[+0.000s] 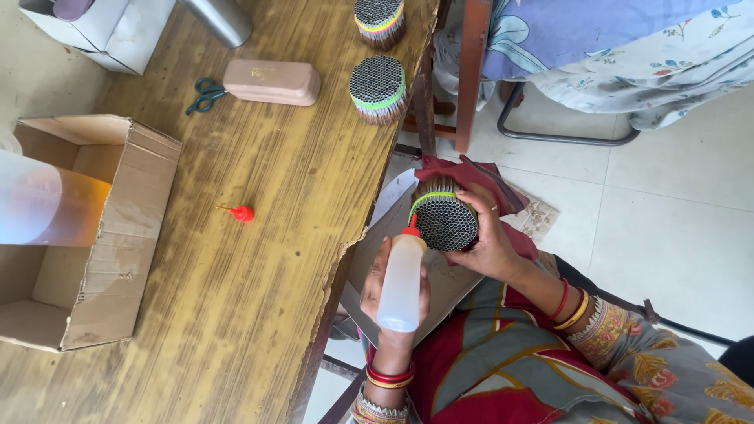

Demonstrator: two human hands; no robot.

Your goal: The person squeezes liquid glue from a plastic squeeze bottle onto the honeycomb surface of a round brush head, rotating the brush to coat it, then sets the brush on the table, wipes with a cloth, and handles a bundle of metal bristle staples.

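Beside the worktop's ragged right edge, a white squeeze bottle (401, 284) with a red nozzle is gripped in the closed left hand (391, 302), its tip set against a round bundle of thin tubes (444, 219) cupped by the right hand (488, 235) over the lap. Two more banded bundles (378, 88), a red cap (242, 213), scissors (204, 95) and a cardboard box (118, 235) are seen on the worktop (259, 298).

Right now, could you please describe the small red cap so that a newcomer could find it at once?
On the yellowish wooden table, look right of the open cardboard box. The small red cap lies alone there, the only loose red thing on the tabletop.
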